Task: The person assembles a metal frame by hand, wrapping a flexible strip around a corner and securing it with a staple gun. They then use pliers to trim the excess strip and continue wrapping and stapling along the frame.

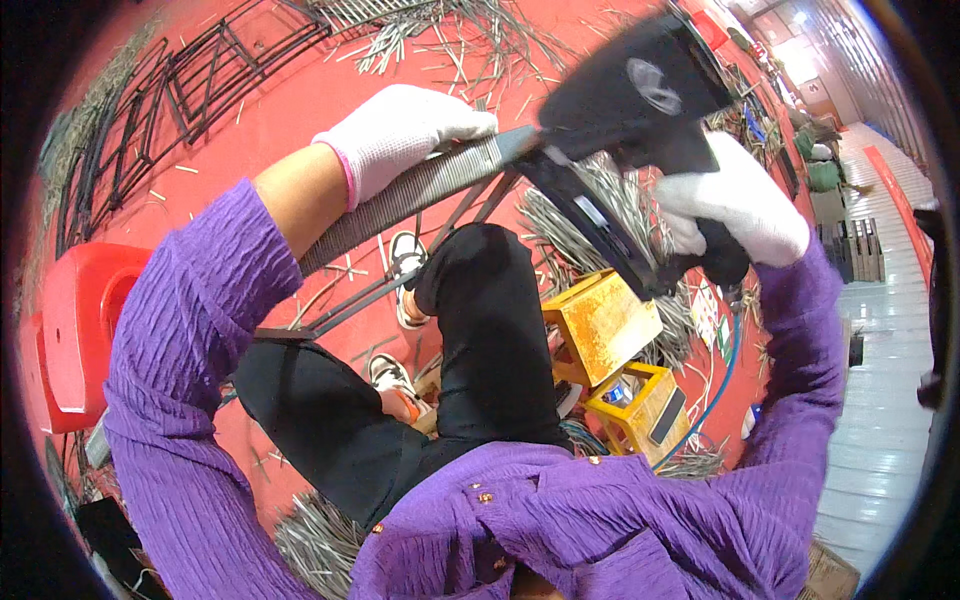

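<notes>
My right hand (pixel 740 205), in a white knit glove, is closed round the handle of a black air stapler (pixel 630 85), whose body is a little blurred. The stapler's nose is at the far end of a long bar wrapped in grey-brown strips (pixel 400 200), seeming to touch it. My left hand (pixel 400 135), gloved in white with a pink cuff, grips this wrapped bar close to that end. The bar slants down to the left past my left forearm, and thin dark frame rods (pixel 440 235) run beneath it. My left fingertips are partly hidden behind the bar.
Two yellow stools (pixel 610 325) stand right of my knee, a dark phone (pixel 667 415) on the lower one. A blue hose (pixel 722 375) hangs below the stapler. Red plastic chairs (pixel 90 320) are at left, black metal frames (pixel 190 90) far left, loose strips (pixel 600 220) across the red floor.
</notes>
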Tool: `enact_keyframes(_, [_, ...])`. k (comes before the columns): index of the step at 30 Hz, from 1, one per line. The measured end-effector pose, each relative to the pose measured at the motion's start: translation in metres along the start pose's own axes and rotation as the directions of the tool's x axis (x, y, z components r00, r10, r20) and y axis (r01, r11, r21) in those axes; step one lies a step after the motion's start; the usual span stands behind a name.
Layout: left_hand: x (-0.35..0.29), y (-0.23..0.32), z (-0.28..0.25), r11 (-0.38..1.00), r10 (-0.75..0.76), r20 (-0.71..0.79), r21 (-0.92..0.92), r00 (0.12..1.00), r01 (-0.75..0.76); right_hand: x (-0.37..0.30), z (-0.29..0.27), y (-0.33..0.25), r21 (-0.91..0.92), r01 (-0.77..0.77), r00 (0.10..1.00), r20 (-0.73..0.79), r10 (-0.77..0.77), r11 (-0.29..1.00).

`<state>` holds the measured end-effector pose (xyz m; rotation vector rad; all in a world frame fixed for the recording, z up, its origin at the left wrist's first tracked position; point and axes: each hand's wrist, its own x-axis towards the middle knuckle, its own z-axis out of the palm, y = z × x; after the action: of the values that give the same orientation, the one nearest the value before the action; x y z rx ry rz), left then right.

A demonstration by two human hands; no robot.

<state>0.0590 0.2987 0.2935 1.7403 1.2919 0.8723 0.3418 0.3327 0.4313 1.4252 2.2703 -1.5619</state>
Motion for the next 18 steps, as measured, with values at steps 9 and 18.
enact_keyframes(9, [0.002,-0.003,-0.002,0.946,0.142,0.083,0.283,0.986,-0.16,0.025,0.026,0.322,-0.229,-0.572,0.71,-0.619,0.335,0.788])
enact_keyframes(18, [0.0,0.008,-0.002,0.799,0.365,0.08,0.485,0.927,-0.357,0.07,0.1,0.332,-0.175,-0.277,0.447,-0.894,-0.034,0.945])
